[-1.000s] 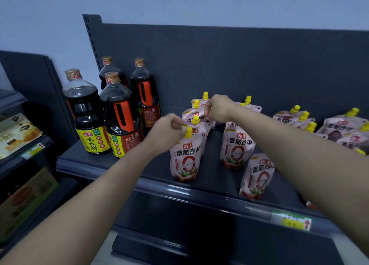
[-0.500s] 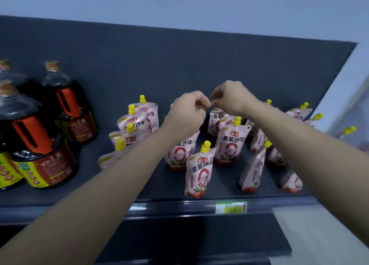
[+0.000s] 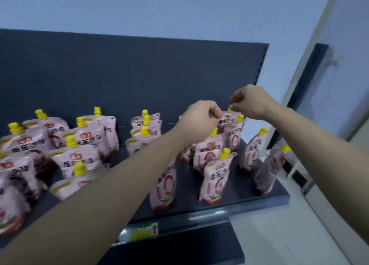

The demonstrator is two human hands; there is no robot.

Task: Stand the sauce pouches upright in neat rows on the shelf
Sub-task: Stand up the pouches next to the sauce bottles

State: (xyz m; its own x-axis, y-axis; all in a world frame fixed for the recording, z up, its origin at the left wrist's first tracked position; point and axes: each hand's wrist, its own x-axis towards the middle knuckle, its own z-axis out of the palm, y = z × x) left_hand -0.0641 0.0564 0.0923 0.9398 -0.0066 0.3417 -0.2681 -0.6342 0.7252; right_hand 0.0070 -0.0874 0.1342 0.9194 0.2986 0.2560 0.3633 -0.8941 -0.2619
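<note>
Several pink sauce pouches with yellow caps stand on a dark shelf [image 3: 235,202]. Both my hands are at one pouch at the back right [image 3: 229,120]. My left hand [image 3: 201,118] pinches its top left corner. My right hand [image 3: 249,101] pinches its yellow cap from above. In front of it stand a second pouch [image 3: 209,150] and a third pouch [image 3: 214,178] in a row. Another upright pouch [image 3: 164,186] is partly hidden by my left forearm. On the left, a crowded group of pouches [image 3: 79,154] stands and leans unevenly.
The shelf's dark back panel [image 3: 129,74] rises behind the pouches. A yellow and green price tag [image 3: 142,231] sits on the shelf's front rail. Two pouches [image 3: 253,148] stand near the shelf's right end, beside a pale wall and a dark frame [image 3: 307,74].
The view has swung right, so the dark bottles have left the frame. Both hands have moved right along the shelf to the back right pouch.
</note>
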